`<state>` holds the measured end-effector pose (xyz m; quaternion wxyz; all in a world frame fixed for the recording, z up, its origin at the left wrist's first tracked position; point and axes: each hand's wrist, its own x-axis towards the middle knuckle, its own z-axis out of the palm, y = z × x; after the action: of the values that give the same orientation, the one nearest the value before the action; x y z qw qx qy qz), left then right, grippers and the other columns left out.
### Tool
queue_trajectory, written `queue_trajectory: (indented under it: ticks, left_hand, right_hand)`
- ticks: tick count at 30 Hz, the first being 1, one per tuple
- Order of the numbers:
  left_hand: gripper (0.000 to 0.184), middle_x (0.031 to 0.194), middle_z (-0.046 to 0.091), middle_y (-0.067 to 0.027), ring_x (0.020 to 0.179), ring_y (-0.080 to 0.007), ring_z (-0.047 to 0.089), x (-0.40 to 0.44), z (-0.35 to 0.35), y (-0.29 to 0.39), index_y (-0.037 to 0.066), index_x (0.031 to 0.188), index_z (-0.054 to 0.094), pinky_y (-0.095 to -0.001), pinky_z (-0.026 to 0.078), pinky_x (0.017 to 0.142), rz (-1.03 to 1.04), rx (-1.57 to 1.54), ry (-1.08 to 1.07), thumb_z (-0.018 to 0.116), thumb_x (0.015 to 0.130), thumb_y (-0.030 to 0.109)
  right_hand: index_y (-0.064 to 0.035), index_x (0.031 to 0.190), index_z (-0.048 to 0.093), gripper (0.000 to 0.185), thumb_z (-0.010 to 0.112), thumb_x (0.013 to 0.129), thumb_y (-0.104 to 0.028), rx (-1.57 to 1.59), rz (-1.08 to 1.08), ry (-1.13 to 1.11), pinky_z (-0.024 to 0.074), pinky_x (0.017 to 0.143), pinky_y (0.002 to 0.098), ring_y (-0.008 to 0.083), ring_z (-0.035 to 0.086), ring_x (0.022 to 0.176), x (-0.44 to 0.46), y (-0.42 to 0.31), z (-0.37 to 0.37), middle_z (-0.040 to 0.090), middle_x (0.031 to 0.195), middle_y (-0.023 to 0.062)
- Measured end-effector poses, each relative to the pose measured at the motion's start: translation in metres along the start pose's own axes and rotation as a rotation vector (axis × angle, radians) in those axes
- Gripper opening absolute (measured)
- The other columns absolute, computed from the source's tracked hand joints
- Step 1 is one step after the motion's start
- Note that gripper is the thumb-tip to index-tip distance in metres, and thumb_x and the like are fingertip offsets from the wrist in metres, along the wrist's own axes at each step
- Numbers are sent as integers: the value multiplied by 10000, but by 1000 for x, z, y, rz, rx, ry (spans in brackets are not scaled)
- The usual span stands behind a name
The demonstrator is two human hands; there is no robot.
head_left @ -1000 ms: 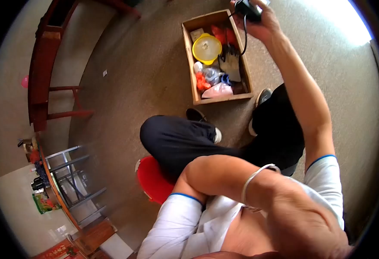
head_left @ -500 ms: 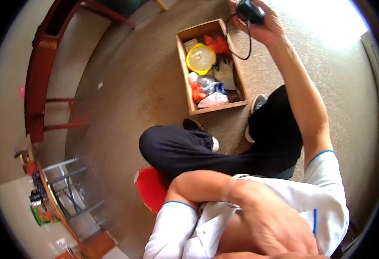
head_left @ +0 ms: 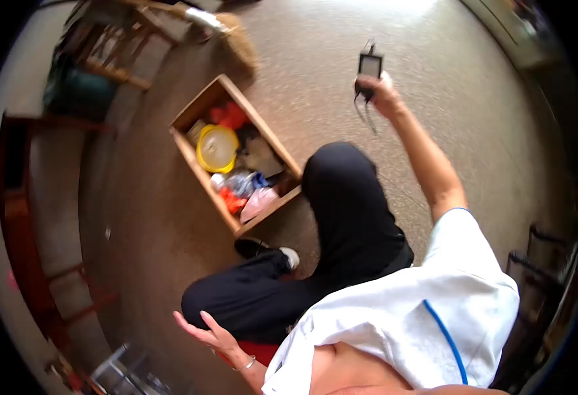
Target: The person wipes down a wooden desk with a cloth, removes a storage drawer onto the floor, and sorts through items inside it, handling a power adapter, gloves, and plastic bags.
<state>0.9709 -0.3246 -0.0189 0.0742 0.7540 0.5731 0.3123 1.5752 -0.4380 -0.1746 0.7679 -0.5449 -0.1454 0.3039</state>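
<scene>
My right hand (head_left: pixel 382 94) is stretched out at the upper right, its fingers round a small black device (head_left: pixel 370 66) with a light panel and a dark cord hanging down. Low on the left, my left hand (head_left: pixel 214 334) holds nothing, fingers spread, beside my left knee. On the floor stands a wooden drawer-like box (head_left: pixel 209 187). Inside it lie a yellow-rimmed round container (head_left: pixel 216 149), red plastic (head_left: pixel 228 115), a pale glove (head_left: pixel 260 156), a clear bag (head_left: pixel 239 184) and a pink bag (head_left: pixel 259 204).
A red seat (head_left: pixel 257 351) is under me. Reddish wooden furniture (head_left: pixel 22 243) stands at the left, with a metal frame (head_left: pixel 121 372) below it. A straw-coloured object (head_left: pixel 238 47) is near the top. Dark frames (head_left: pixel 538 266) stand at the right.
The view has swung right, so the box appears further left. My left hand has moved from my chest out to the left and opened. My right hand still holds the device, now lower in view.
</scene>
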Motion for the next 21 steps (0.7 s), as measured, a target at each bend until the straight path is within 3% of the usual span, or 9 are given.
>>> queue_trajectory:
  ticks: [1,4,5,7,8,9,11,17,21]
  left_hand:
    - [419,1333,457,-212,1223,-329,441,-2,9,-7,-19,1286,460,-408,283,1062,26,17,-11,492,919,180]
    - [464,1307,463,-221,1212,-331,444,2,6,-6,-31,1295,439,-396,305,1047,-45,-25,-90,503,901,206]
    - [462,1301,468,-220,1203,-328,450,3,6,-6,-35,1290,443,-393,310,1043,-47,-7,-89,498,904,214]
    - [459,1297,471,-219,1198,-325,452,2,6,-7,-32,1289,446,-389,311,1041,-46,-41,-102,494,907,219]
    - [457,1295,473,-218,1196,-324,453,3,7,-5,-30,1288,448,-387,311,1040,-54,-50,-104,491,909,221]
    - [456,1294,473,-219,1196,-324,453,5,8,-2,-32,1287,448,-385,309,1041,-65,-56,-118,493,907,217]
    - [454,1292,474,-220,1196,-322,452,3,7,3,-34,1286,449,-380,306,1042,-105,-66,-122,497,905,207]
    - [455,1312,468,-216,1222,-313,434,9,1,23,-45,1290,443,-379,287,1057,-69,49,-104,497,902,186]
    - [437,1333,458,-194,1247,-297,416,-1,-4,24,-56,1292,432,-378,266,1074,-105,8,-78,505,895,109]
  right_hand:
    - [-33,997,527,348,727,716,-78,-86,39,285,519,628,305,166,612,711,-5,40,-31,610,802,63]
    - [-25,1155,458,603,747,635,-124,-516,95,592,508,689,313,172,589,818,-40,129,-103,600,944,92]
    - [-59,1343,314,883,774,603,-199,-697,308,743,465,890,403,323,586,1027,-57,141,-111,580,1149,186]
    - [-102,1372,264,905,752,621,-232,-862,509,871,439,926,440,375,554,1092,-88,137,-97,554,1199,220]
    - [-123,1383,224,914,732,629,-218,-967,457,918,432,934,442,377,546,1104,-94,163,-108,548,1195,223]
    - [-113,1382,226,904,720,630,-203,-878,657,924,421,951,423,383,523,1135,-95,168,-111,524,1219,232]
    - [-81,1365,257,879,713,620,-176,-868,741,965,407,978,403,394,499,1158,-101,181,-109,514,1226,236]
    - [-61,1264,379,883,822,533,-285,-935,505,971,394,990,400,392,509,1142,-106,204,-127,529,1207,239]
    - [1,1195,394,890,790,591,-518,-1040,482,886,404,949,432,411,538,1075,-93,203,-142,553,1152,254]
